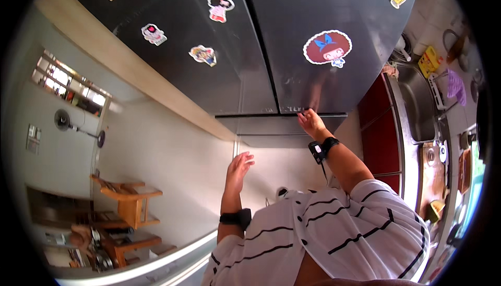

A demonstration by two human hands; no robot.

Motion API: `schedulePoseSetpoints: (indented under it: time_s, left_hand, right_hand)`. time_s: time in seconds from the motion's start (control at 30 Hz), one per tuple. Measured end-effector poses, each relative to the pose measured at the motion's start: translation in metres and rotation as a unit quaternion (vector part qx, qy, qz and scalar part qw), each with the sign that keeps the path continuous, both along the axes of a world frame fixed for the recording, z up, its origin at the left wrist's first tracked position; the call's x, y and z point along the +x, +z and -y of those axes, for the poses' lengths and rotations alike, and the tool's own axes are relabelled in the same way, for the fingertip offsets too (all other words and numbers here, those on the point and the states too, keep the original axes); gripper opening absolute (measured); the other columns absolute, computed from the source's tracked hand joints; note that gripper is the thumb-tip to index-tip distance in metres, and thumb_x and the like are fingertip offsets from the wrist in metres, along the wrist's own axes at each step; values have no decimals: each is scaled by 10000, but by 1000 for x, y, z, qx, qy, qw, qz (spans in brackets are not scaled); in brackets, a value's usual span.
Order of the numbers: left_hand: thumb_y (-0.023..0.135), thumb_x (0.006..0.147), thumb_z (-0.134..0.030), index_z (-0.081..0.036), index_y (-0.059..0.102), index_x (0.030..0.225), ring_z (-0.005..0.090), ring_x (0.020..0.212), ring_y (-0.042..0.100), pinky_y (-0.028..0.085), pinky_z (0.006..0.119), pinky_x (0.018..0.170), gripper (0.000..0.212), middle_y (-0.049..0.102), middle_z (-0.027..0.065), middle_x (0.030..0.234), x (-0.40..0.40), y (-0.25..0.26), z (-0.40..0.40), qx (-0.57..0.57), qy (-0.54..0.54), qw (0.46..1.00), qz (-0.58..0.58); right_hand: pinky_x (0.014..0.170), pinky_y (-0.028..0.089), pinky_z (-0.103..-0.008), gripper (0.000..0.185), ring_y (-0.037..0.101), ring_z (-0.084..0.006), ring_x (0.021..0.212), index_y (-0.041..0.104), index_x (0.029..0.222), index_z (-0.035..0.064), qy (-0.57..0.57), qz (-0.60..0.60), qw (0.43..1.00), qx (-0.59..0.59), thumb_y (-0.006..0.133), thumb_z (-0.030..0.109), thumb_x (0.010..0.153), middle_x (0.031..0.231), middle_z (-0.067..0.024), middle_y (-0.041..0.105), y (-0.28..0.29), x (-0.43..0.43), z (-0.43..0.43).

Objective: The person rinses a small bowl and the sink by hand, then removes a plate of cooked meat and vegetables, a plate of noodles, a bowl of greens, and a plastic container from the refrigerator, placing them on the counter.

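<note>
A dark, glossy refrigerator with two upper doors stands before me, stickers scattered over its left door (176, 70) and right door (364, 19). My right hand (311, 123) touches the bottom edge of the right door, its fingertips at the dark gap above the lower drawer front (270, 125). Whether the fingers grip that edge cannot be made out. My left hand (238, 166) hangs in the air below and left of the drawer, fingers apart and holding nothing. Both doors look closed. A large sticker of a red-haired figure (328, 47) is above my right hand.
On the right, red cabinets (379, 141) carry a counter with a steel sink (417, 105), a yellow bottle (429, 62) and a wooden board (428, 176). A wall edge (156, 94) flanks the refrigerator's left side. Farther left are a wooden chair (129, 203) and a standing fan (62, 120).
</note>
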State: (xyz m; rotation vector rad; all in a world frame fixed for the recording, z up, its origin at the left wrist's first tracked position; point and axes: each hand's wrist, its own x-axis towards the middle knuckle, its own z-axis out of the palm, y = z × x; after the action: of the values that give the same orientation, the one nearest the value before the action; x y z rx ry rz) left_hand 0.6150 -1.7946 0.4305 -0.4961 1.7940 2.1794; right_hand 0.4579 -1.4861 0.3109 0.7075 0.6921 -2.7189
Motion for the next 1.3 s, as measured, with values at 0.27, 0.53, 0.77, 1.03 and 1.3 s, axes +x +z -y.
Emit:
schedulePoseSetpoints:
  time_s: [0.27, 0.53, 0.77, 1.03, 1.3]
  left_hand:
    - [527, 921, -430, -101, 528, 1199, 167, 981, 591, 381, 319, 916, 431, 602, 45, 1111, -57, 11, 78, 30, -22, 999, 26]
    - [537, 859, -572, -104, 367, 1307, 276, 1143, 504, 346, 392, 957, 669, 486, 85, 1272, -107, -10, 45, 115, 19, 993, -2]
    - [531, 750, -732, -16, 296, 1362, 263, 1167, 468, 345, 406, 970, 970, 419, 111, 1321, -156, -7, -18, 257, 163, 950, 67]
    - [567, 595, -837, -23, 437, 1084, 190, 986, 449, 355, 347, 908, 958, 434, 59, 1210, -176, -23, -71, 339, 224, 907, 111]
    - [559, 459, -903, -76, 317, 826, 189, 685, 291, 323, 299, 720, 937, 291, 26, 754, -174, -20, -111, 363, 237, 896, 94]
  right_hand:
    - [858, 461, -424, 145, 611, -273, 872, 539, 808, 106, 61, -34, 996, 60, 501, 202, 910, 801, -45, 569, 8, 23, 31]
    - [1009, 369, -435, 406, 503, -232, 1154, 524, 1247, 106, 70, -33, 997, -22, 549, 315, 900, 1249, -35, 549, 95, 166, -61]
    - [898, 473, -444, 471, 574, -256, 1048, 531, 1194, 91, -188, -7, 965, 184, 603, 398, 843, 1117, -83, 604, 72, 245, -195]
    - [872, 464, -340, 466, 561, -227, 1012, 479, 1239, 26, -329, -127, 911, 212, 540, 345, 904, 1139, -109, 570, 62, 198, -319]
    - [816, 471, -320, 434, 573, -206, 966, 498, 1222, 9, -215, -57, 785, 578, 546, 295, 900, 1106, -106, 586, 43, 191, -389]
